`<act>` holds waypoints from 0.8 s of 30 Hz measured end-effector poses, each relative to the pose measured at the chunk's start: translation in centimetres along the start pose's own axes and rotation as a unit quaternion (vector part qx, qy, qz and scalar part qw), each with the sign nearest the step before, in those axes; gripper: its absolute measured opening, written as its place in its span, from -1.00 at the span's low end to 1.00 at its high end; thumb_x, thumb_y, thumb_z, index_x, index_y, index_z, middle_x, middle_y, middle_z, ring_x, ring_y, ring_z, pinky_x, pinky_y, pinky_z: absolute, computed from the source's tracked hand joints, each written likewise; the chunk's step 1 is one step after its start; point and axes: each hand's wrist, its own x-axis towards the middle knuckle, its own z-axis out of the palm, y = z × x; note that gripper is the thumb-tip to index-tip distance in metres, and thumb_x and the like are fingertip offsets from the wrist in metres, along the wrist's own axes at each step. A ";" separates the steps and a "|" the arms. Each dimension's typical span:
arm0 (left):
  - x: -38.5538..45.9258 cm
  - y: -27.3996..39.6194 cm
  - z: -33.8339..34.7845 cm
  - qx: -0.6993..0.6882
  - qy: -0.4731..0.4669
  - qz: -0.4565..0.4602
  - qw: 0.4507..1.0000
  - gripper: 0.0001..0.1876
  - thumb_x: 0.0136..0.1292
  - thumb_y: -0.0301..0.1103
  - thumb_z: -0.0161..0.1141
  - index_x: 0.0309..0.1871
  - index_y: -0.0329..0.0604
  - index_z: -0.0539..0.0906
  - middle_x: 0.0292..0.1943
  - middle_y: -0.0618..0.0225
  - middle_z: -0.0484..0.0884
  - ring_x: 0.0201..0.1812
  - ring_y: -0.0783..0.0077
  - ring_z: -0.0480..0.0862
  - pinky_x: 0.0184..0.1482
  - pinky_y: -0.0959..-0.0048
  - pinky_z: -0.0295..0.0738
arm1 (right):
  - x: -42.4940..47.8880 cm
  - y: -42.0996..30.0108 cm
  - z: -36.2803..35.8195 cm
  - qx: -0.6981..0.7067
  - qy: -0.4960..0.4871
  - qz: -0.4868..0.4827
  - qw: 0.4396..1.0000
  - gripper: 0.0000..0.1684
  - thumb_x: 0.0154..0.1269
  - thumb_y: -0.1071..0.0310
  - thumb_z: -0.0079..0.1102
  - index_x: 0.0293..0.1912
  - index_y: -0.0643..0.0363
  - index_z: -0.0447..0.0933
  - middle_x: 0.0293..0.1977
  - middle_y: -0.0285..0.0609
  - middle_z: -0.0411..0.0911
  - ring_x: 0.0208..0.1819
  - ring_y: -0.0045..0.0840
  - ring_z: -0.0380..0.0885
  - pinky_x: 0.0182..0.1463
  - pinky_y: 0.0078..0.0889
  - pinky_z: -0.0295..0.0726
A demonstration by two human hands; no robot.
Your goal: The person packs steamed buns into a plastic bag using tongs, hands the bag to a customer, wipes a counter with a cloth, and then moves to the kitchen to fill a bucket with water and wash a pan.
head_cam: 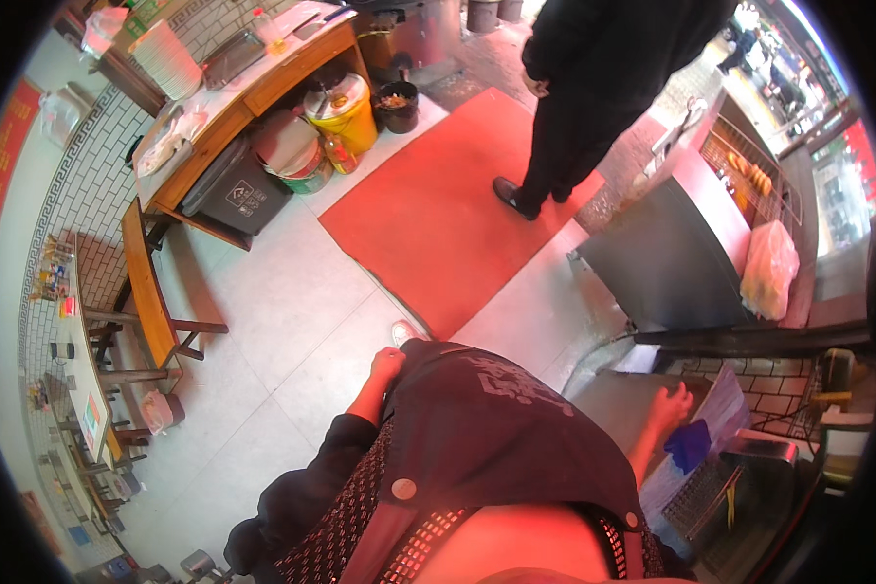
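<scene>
At the left edge of my dark apron point(482, 431) hangs my left hand point(388, 363), its fingers partly hidden against the cloth. My right hand point(671, 405) is out to the right, fingers bent and apart with nothing visible in them. It is over or near a grey metal worktop point(602, 398); whether it touches cannot be told. Just below that hand lies a blue-purple cloth point(688, 445) on a pale board or sheet point(726, 409). A metal wire rack point(701, 504) with tongs point(723, 504) is further down on the right.
A person point(591, 95) in dark clothes stands on the red mat point(438, 212) ahead. To the right, a metal cabinet point(661, 255) bears a filled plastic bag point(770, 270). A wooden bench point(146, 285), grey bin point(237, 190) and yellow bucket point(347, 117) stand left.
</scene>
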 end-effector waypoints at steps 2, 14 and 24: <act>1.6 -0.8 -1.8 -0.024 -0.011 -0.011 1.000 -0.67 -0.04 -0.19 0.20 -0.24 -0.22 0.64 -0.26 0.13 0.65 -0.16 0.21 0.62 -0.08 0.36 0.47 | -1.1 -5.8 2.4 0.080 -0.018 -0.079 0.994 -0.47 -0.06 0.25 0.13 -0.01 0.15 0.46 0.04 0.07 0.33 0.06 -0.09 0.33 0.11 -0.12 0.33; 9.0 -5.6 -22.3 -0.363 0.177 -0.155 0.902 -0.83 0.06 -0.36 0.14 -0.28 -0.17 0.59 -0.54 0.40 0.52 -0.64 0.61 0.41 -0.69 0.60 0.26 | -12.4 -33.6 10.3 0.244 -0.413 -0.186 0.857 -0.51 -0.13 0.28 0.26 -0.13 0.33 0.53 -0.26 0.06 0.58 -0.23 -0.35 0.56 -0.10 -0.37 0.50; 19.2 -0.5 -23.9 -0.467 0.060 -0.179 0.864 -0.82 0.10 -0.32 0.15 -0.20 -0.02 0.55 -0.45 0.44 0.53 -0.50 0.58 0.47 -0.52 0.49 0.37 | -10.7 -48.1 10.2 0.215 -0.559 -0.063 0.798 -0.78 -0.09 0.42 0.18 -0.34 0.25 0.54 -0.61 -0.24 0.45 -0.66 -0.58 0.44 -0.69 -0.54 0.38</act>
